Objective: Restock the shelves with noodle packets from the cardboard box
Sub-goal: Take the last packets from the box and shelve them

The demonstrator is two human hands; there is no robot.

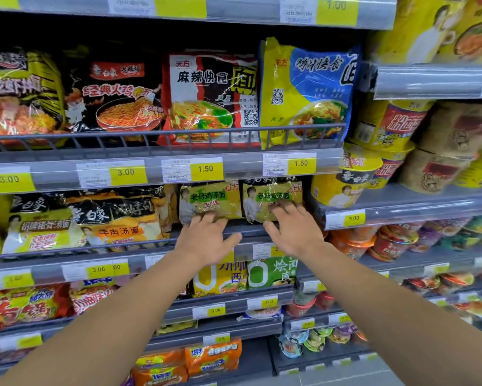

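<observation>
1. Nearest the camera, two bare forearms reached up and away from the lower corners toward the middle shelf (245,232), which ran across the scene at about mid-height.
2. At that shelf's front rail, the left hand (206,238) lay with fingers straight and spread, fingertips touching the lower edge of the left green noodle packet (209,200); it gripped nothing.
3. Just to the right, the right hand (292,229) was likewise released, its straight fingers pressed flat against the front of the right green noodle packet (271,197).
4. Both green packets stood upright side by side on the middle shelf, at its right end, behind the rail and under a yellow price tag (301,163) reading 1.50.
5. Left of them on the same shelf stood yellow-and-black packets (117,218).
6. Below, nearer shelves held orange packets (212,355) and red packets (25,305).
7. Farther up, the shelf above carried a red-and-black packet (209,96) and a blue-and-yellow packet (306,90) behind a rail.
8. On the far right, noodle bowls (429,151) were stacked on a neighbouring rack.
</observation>
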